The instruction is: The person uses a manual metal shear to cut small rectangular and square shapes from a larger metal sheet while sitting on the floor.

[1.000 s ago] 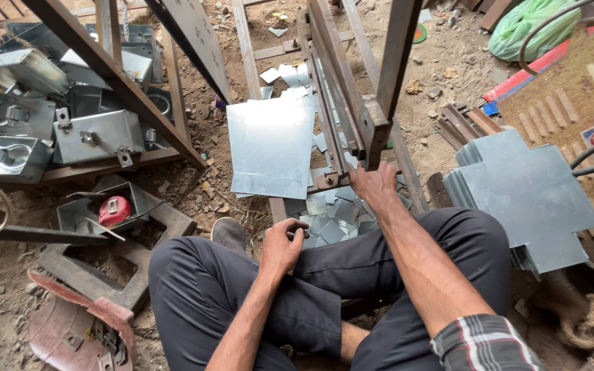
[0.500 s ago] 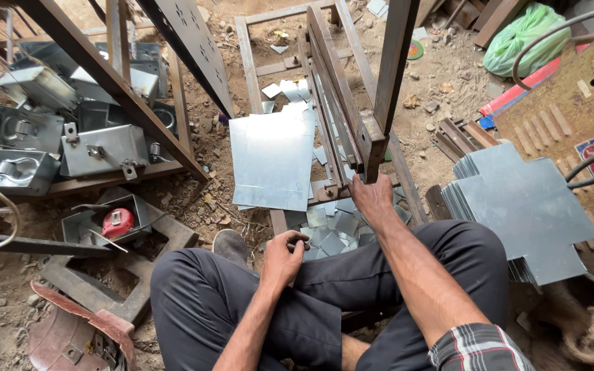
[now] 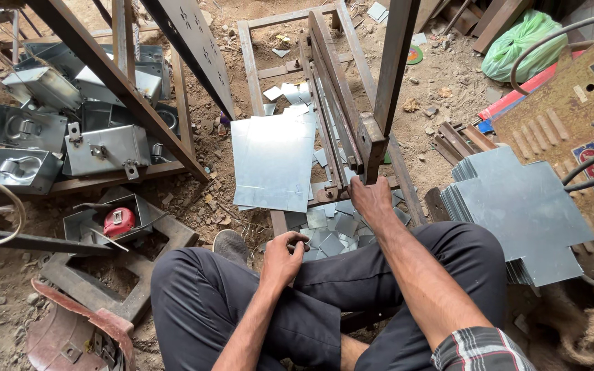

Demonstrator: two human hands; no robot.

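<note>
I sit on the ground in dark trousers, facing a rusty hand shear [image 3: 342, 117]. My right hand [image 3: 372, 203] rests on the shear's base, fingers curled over the bar at the foot of its upright lever [image 3: 393, 75]. My left hand [image 3: 283, 260] sits above my left knee, closed around a small thin metal piece [image 3: 299, 245]. A flat grey sheet of metal [image 3: 273, 161] lies on the shear's bed, left of the blade. Small square offcuts [image 3: 335, 227] lie heaped between my hands.
A stack of cross-shaped cut sheets [image 3: 517, 213] lies at my right, next to a rusty machine with cables [image 3: 572, 130]. Folded metal boxes [image 3: 97, 148] are piled at left under a slanted steel frame [image 3: 125, 89]. A red tape measure [image 3: 118, 221] sits in a tray. A green bag [image 3: 517, 41] lies at the far right.
My left hand has shifted slightly toward the offcuts and stays closed. My right hand has stayed on the shear's base. The sheet has not moved.
</note>
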